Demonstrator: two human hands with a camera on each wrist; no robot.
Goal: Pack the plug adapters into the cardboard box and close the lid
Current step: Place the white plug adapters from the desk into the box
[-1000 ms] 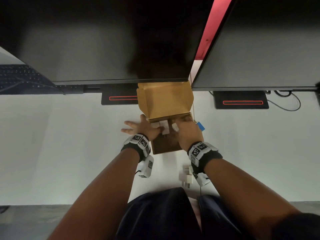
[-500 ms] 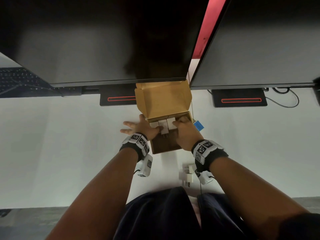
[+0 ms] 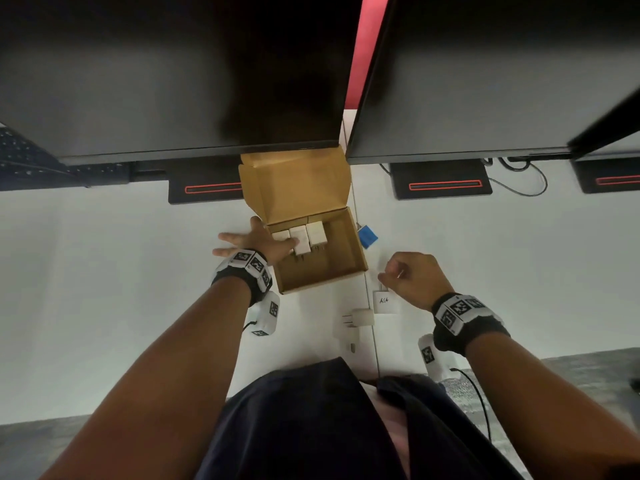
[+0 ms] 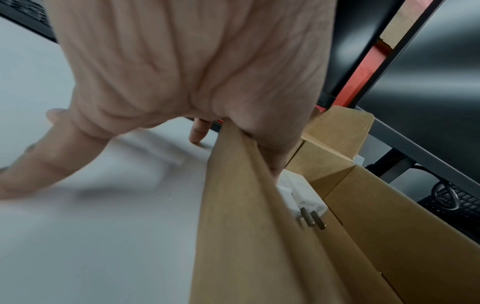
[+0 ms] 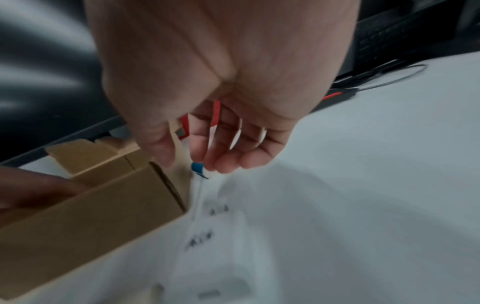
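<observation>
The open cardboard box [image 3: 349, 258] stands on the white table with its lid [image 3: 294, 185] tilted up at the back. Three white plug adapters [image 3: 302, 239] lie in a row along its far wall, prongs toward me. My left hand [image 3: 256, 242] straddles the box's left wall [image 4: 246, 226]: the fingers spread straight on the table, the thumb reaches inside onto an adapter [image 4: 303, 197]. My right hand [image 3: 408, 275] hovers right of the box, fingers loosely curled and empty [image 5: 207, 154], just above a loose adapter [image 3: 384, 301]. Two more adapters [image 3: 360, 317] lie nearer me.
A small blue object [image 3: 367, 236] lies by the box's right wall. Two dark monitors [image 3: 173, 81] hang over the far table, with their bases [image 3: 440, 180] behind the box. A keyboard [image 3: 20, 157] sits far left and a cable [image 3: 526, 181] far right.
My right hand has come out of the box and moved right and toward me, above the loose adapters. A third adapter now shows in the row. The left hand has stayed put.
</observation>
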